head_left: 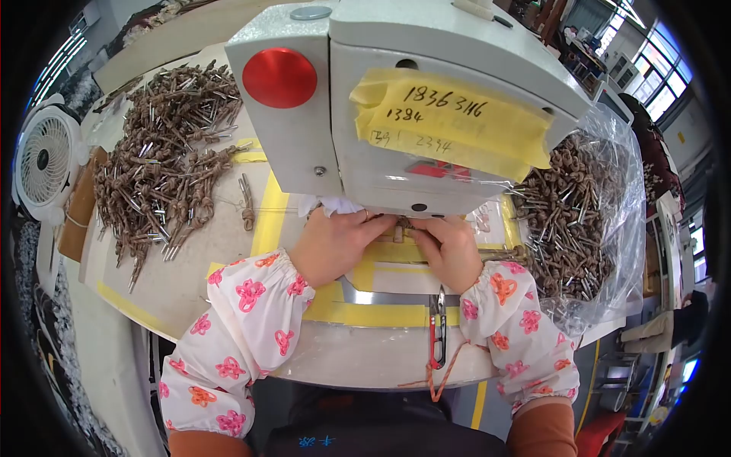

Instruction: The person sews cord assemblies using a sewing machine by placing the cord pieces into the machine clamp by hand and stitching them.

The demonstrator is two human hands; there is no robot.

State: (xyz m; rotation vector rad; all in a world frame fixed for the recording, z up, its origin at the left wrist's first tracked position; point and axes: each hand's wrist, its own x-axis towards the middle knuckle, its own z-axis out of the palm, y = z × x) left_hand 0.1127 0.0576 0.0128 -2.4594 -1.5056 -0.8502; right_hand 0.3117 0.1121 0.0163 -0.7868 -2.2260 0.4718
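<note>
Under the head of a grey-white machine [304,145], my left hand [332,247] and my right hand [449,250] meet with their fingertips close together. Both hands have closed fingers around a small brown piece [403,223], too small and partly hidden to make out. White cloth [329,206] shows behind my left hand. A brown knotted cord with a metal tip [246,204] lies alone to the left. On the right, a bundle of thin cord [502,254] lies beside my right hand.
Piles of brown knotted cords lie left [171,152] and right [571,221], the right one in clear plastic [620,206]. Small snips [437,335] with a red cord lie at the front edge. A white fan [47,156] stands far left; a person [674,324] is far right.
</note>
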